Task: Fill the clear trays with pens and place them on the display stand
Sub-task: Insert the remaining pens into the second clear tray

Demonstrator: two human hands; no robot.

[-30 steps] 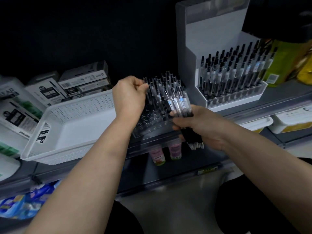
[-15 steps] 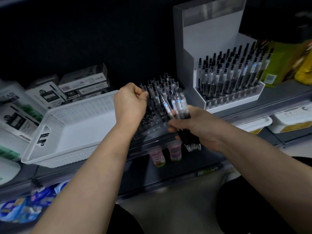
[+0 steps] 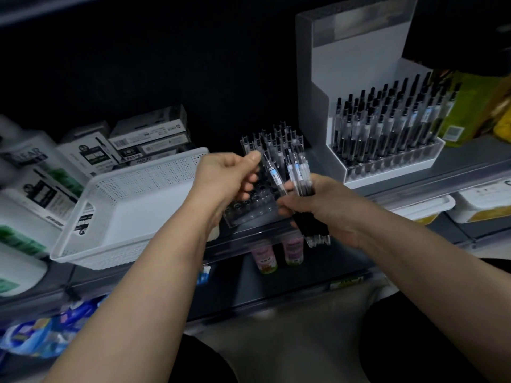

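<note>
A clear tray (image 3: pixel 250 214) lies on the dark shelf, with pens (image 3: pixel 276 139) standing in its far rows and empty holes in the near rows. My right hand (image 3: pixel 326 208) grips a bundle of pens (image 3: pixel 302 175) just above the tray's right side. One pen (image 3: pixel 273 175) leans left out of the bundle, and my left hand (image 3: pixel 229 175) pinches its upper end between thumb and fingers. To the right stands the white display stand (image 3: pixel 312 78), which holds a filled tray of pens (image 3: pixel 387 128).
A white perforated basket (image 3: pixel 132 205) sits left of the tray, with stacked boxes (image 3: pixel 149 134) behind it. Small bottles (image 3: pixel 265 261) stand on the shelf below. White tubs (image 3: pixel 423 208) sit under the stand, and a green package (image 3: pixel 467 106) is at the far right.
My left hand has come back from the pens standing in the tray to the bundle in my right hand. One pen now leans out of that bundle.
</note>
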